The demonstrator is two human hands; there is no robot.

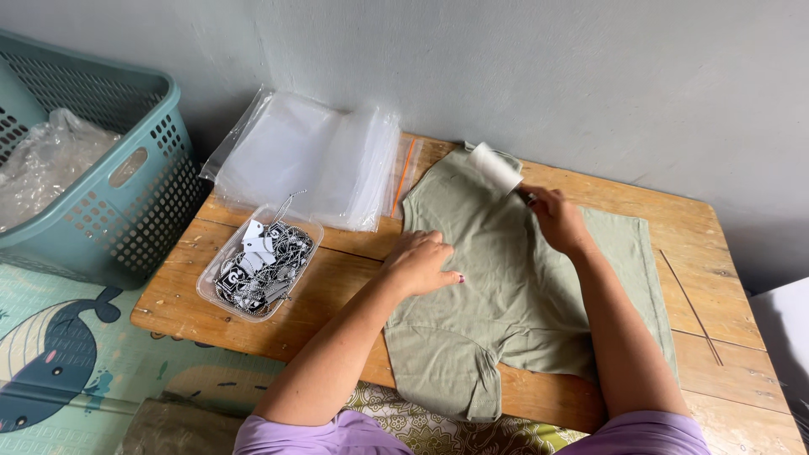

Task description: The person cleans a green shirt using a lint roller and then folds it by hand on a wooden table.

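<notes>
A sage green t-shirt point(506, 286) lies spread flat on a low wooden table point(337, 253). My left hand point(421, 263) presses flat on the shirt near its left edge, fingers together. My right hand point(556, 221) grips the handle of a white lint roller point(495, 168), whose roll rests on the shirt's far end near the wall.
A clear plastic tray point(258, 268) of black and white tags with chains sits at the table's left. A stack of clear zip bags point(308, 160) lies behind it. A teal laundry basket point(109, 194) with crumpled plastic stands on the patterned mat at the left.
</notes>
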